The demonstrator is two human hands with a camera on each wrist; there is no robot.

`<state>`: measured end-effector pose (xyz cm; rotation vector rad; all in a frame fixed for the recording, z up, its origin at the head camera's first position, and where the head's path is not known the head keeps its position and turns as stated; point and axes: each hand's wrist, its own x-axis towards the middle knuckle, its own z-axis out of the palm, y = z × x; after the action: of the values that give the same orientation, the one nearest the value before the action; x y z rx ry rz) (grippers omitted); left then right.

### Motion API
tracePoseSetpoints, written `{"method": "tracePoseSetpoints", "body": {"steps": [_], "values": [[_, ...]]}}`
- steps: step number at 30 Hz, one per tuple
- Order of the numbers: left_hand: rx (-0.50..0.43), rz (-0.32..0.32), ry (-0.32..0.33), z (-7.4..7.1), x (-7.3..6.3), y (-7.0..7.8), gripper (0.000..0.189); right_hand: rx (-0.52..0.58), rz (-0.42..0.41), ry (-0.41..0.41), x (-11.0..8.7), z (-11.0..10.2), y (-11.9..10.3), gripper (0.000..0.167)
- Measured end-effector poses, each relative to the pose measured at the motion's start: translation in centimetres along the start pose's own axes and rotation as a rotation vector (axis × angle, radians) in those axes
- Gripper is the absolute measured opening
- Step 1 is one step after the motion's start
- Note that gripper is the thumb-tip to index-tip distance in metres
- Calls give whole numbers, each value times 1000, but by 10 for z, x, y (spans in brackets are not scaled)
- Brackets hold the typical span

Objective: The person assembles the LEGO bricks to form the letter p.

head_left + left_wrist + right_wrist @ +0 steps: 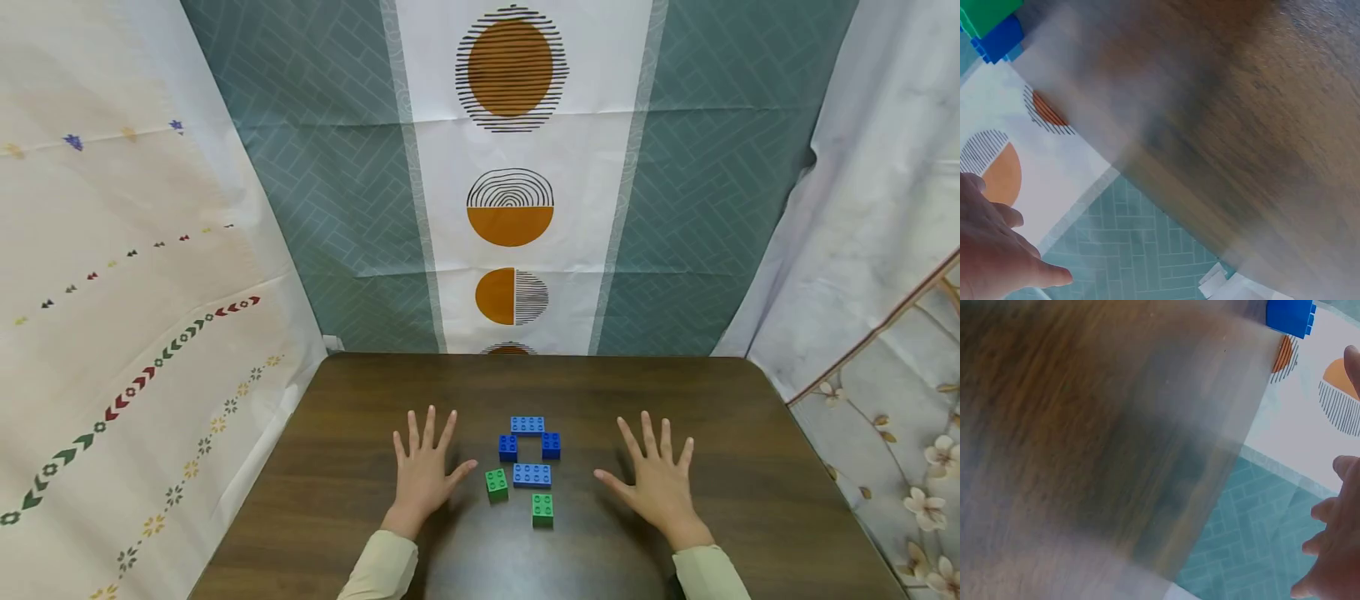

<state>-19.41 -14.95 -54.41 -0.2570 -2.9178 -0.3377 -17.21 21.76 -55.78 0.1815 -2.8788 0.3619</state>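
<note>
Several toy building bricks sit between the two hands in the head view. At the back lies a light blue brick point(527, 426), with a dark blue brick point(507, 448) and another dark blue brick point(551, 446) in front of its ends. Closer in is a wider blue brick point(532, 476). A green brick point(497, 484) stands to its left and a second green brick point(542, 510) nearest the person. My left hand point(422, 479), fingers spread, is left of the bricks and holds nothing. Likewise spread and bare, my right hand point(660, 487) is on their right.
The dark wooden table point(337, 483) ends at a back edge before a teal and white hanging cloth point(330, 183). A cream patterned cloth point(150, 292) hangs on the left, a white floral one point(885, 333) on the right.
</note>
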Motion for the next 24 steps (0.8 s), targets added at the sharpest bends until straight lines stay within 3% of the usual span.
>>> {"method": "tracePoseSetpoints", "body": {"steps": [10, 19, 24], "values": [[-30, 6, -11, -4, 2, 13, 92, 43, -39, 31, 7, -2, -11, 97], [-72, 71, 17, 0, -4, 26, 100, 120, -76, 24, 12, -3, -25, 96], [-156, 106, 17, 4, -5, 30, 106, 176, -100, 22, 15, -3, -33, 96]]}}
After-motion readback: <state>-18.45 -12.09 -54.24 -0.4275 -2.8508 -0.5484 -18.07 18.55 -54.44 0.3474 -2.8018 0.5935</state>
